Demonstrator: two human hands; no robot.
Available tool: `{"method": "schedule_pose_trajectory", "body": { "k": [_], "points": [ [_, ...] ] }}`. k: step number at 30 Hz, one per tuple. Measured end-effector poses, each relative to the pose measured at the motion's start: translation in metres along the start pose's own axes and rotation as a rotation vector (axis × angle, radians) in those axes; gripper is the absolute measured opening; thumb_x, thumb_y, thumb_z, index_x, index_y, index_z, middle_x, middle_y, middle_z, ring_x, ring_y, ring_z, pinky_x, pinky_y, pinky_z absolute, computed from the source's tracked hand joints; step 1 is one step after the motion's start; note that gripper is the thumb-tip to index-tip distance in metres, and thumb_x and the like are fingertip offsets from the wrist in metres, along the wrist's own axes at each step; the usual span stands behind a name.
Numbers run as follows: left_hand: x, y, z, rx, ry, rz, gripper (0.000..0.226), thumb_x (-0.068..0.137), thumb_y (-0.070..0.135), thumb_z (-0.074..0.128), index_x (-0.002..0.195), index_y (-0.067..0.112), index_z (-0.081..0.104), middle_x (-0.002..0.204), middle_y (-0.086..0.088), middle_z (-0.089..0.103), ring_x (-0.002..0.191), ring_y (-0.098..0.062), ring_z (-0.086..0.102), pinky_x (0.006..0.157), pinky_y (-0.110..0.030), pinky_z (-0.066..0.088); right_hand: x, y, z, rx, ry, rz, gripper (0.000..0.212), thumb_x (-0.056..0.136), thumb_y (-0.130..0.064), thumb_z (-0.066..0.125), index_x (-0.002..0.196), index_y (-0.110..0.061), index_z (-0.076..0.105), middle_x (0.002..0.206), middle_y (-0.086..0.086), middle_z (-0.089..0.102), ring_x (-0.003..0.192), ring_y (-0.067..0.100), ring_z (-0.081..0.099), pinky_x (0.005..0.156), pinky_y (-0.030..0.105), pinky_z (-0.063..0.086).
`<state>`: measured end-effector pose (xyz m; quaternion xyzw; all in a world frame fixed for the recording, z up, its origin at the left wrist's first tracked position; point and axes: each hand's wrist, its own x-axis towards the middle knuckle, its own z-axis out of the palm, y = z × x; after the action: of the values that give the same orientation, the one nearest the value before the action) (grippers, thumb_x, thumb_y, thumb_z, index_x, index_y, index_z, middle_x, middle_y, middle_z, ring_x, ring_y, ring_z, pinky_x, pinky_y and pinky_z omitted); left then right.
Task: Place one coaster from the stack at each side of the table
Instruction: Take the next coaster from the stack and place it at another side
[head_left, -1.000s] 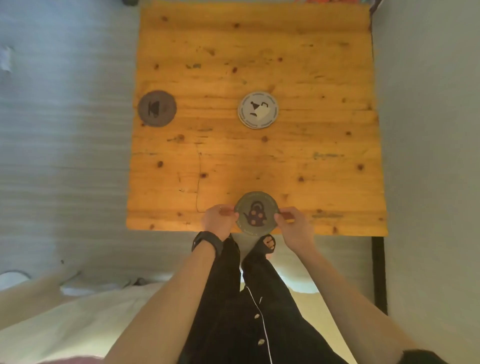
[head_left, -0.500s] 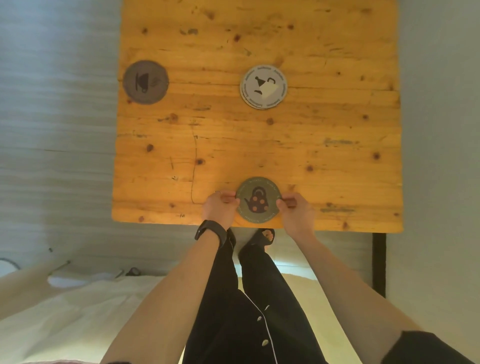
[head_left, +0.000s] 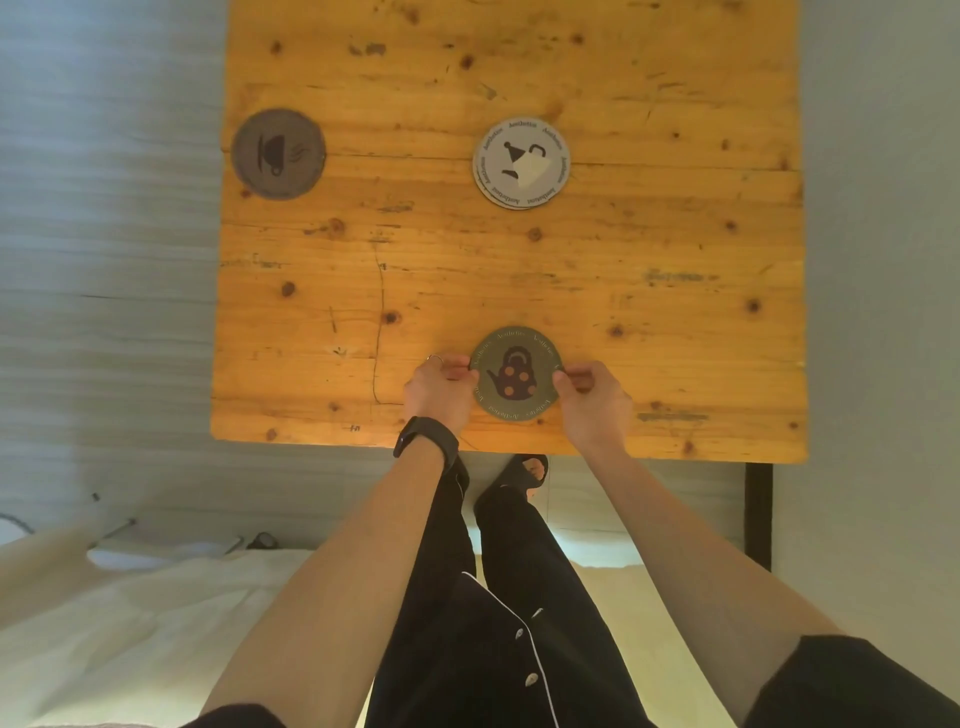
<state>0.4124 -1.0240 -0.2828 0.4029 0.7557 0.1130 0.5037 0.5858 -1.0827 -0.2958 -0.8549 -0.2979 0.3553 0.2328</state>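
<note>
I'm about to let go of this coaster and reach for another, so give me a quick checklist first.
1. Green round teapot coaster lies inside the near edge of the orange wooden table: ok.
2. Left hand and right hand pinch its opposite rims: ok.
3. Coaster fully flat: cannot tell.
4. Brown round cup coaster sits at the table's left side: ok.
5. White round coaster stack remains mid-table, unobstructed: ok.
6. Right side has a coaster: not ok.

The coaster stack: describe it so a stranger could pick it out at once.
On the wooden table, look near the middle, beyond the teapot coaster held by both hands at the near edge. The coaster stack is the pale grey disc with lettering round its rim, the only one showing further edges beneath, unlike the dark cup coaster at the left edge.
</note>
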Motion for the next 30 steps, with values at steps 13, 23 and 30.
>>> {"method": "schedule_pose_trajectory", "body": {
  "k": [13,23,30],
  "points": [
    [-0.007,-0.004,0.005,0.245,0.062,0.216,0.022,0.09,0.026,0.062,0.112,0.028,0.062,0.098,0.004,0.066,0.09,-0.018,0.064,0.075,-0.037,0.056,-0.007,0.0,0.002,-0.027,-0.018,-0.004,0.007,0.094,-0.03,0.066,0.093,-0.03,0.059,0.079,-0.019,0.061,0.072,0.003,0.057,0.054,0.008,0.029],
    [-0.008,-0.011,-0.005,0.784,-0.01,0.551,0.039,0.099,0.027,0.047,0.137,0.035,0.049,0.12,0.0,0.06,0.109,-0.025,0.055,0.086,-0.04,0.045,-0.016,0.007,-0.007,-0.438,-0.141,-0.43,0.029,0.102,-0.015,0.05,0.13,-0.019,0.056,0.117,0.014,0.052,0.07,0.033,0.064,0.058,0.041,0.057],
    [0.012,0.018,-0.019,0.837,-0.148,0.514,0.036,0.094,0.027,0.051,0.13,0.033,0.051,0.13,0.001,0.048,0.12,-0.024,0.046,0.095,-0.039,0.046,-0.002,-0.018,-0.019,-0.542,-0.209,-0.372,0.03,0.098,-0.028,0.055,0.126,-0.025,0.062,0.129,0.005,0.048,0.114,0.029,0.053,0.085,0.042,0.055]
  ]
}}
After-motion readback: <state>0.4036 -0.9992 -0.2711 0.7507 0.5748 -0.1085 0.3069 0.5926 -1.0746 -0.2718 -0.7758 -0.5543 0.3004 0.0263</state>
